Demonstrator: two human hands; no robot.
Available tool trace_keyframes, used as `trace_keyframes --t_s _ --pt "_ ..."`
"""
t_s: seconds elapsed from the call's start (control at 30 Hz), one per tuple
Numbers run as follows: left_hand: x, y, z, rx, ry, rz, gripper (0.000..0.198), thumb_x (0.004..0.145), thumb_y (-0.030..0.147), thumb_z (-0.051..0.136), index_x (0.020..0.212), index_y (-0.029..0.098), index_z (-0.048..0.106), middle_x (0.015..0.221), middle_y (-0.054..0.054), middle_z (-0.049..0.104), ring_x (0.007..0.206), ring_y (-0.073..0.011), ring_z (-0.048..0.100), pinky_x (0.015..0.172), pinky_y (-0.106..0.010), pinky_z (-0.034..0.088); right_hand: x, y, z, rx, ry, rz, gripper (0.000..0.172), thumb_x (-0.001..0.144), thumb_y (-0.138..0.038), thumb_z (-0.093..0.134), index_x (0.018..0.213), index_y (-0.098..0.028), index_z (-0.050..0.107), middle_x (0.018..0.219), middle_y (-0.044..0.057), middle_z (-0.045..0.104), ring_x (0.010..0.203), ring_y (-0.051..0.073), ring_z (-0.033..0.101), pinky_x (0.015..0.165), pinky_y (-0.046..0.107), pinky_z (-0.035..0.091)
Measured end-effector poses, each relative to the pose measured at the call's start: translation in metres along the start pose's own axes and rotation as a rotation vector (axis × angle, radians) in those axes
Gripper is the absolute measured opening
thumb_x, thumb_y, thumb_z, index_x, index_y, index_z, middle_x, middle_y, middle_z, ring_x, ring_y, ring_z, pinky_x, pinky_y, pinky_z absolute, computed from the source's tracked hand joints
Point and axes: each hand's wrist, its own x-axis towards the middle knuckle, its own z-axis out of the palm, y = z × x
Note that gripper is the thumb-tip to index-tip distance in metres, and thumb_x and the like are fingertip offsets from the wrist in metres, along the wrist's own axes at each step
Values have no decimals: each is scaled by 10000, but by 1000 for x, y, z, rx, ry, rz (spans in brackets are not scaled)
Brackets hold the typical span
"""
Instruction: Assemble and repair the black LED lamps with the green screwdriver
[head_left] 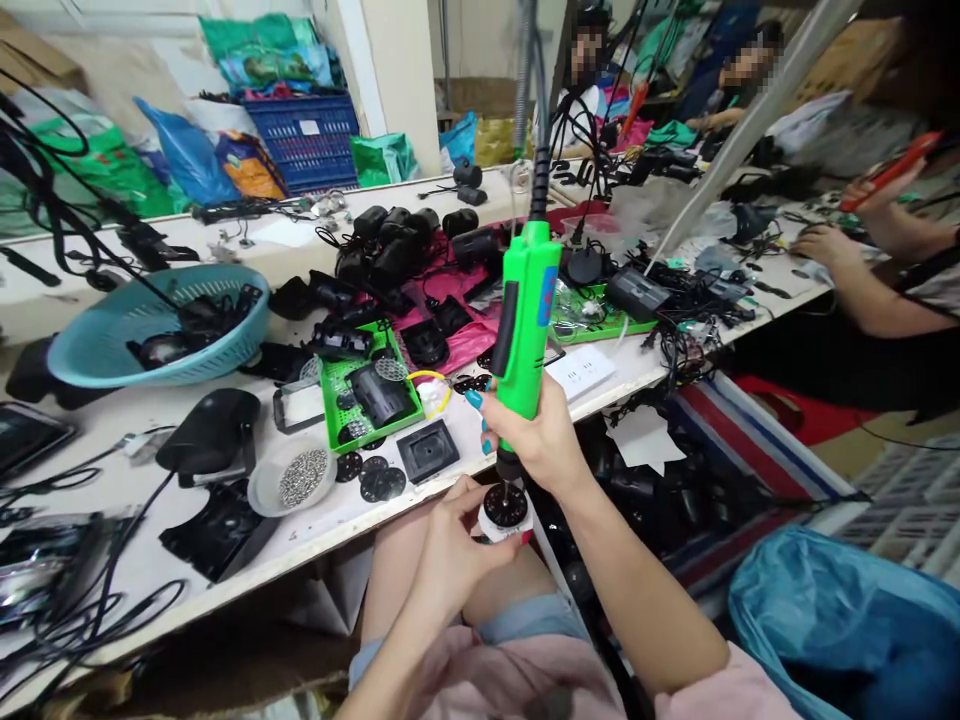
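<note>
My right hand (536, 440) grips a bright green electric screwdriver (525, 320) held upright, its cable hanging from above. The bit points down onto a small round white part with a black perforated disc on top (505, 509). My left hand (450, 545) holds that part from below and the side, just off the table's front edge above my lap. Several more black discs (373, 478) lie on the white table (315, 520) close by.
A green tray (330, 405) with black parts, a white bowl of small screws (300, 478), a black square piece (427, 450) and a teal basket (105, 340) sit on the table. Black housings and cables pile further back. Other people's hands (825, 245) work at right. A blue bag (840, 620) lies on the floor.
</note>
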Motion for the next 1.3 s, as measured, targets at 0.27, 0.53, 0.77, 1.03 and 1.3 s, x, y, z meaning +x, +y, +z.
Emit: trace_keyframes --t_s 0.27,0.53,0.77,1.03,1.3 --pt "12 -9 -2 -15 204 75 163 574 164 750 736 159 752 733 -6 554 746 -169 537 660 -246 476 3 11 16 -263 204 -52 414 802 -419 740 1104 -246 516 815 0 624 675 172 610 642 299 560" --pt "2 -11 -49 -511 93 -259 430 686 433 875 928 114 718 926 -120 743 785 -182 668 796 -298 504 13 24 -1 -339 25 -200 650 929 -321 584 1507 -215 307 1455 145 513 1366 263 480 1169 483 365" --pt "-13 1 -61 -335 249 -143 397 685 360 874 989 148 732 992 -84 764 900 -203 662 826 -280 491 -57 55 10 -681 -185 -444 298 939 -77 480 1138 -232 637 1178 100 636 1138 196 638 975 338 559" --pt "-32 5 -73 -305 174 -114 385 726 365 839 1045 164 765 1001 -78 764 976 -240 662 861 -307 506 -66 70 9 -686 -418 -659 306 894 -9 529 1134 -159 647 991 107 670 924 196 687 811 312 628" --pt "-66 21 -151 76 383 -131 408 799 465 716 1114 206 737 1130 -122 745 1061 -284 675 958 -385 497 -68 94 11 -565 56 -758 241 843 14 622 878 -207 711 804 40 700 716 181 684 630 302 567"
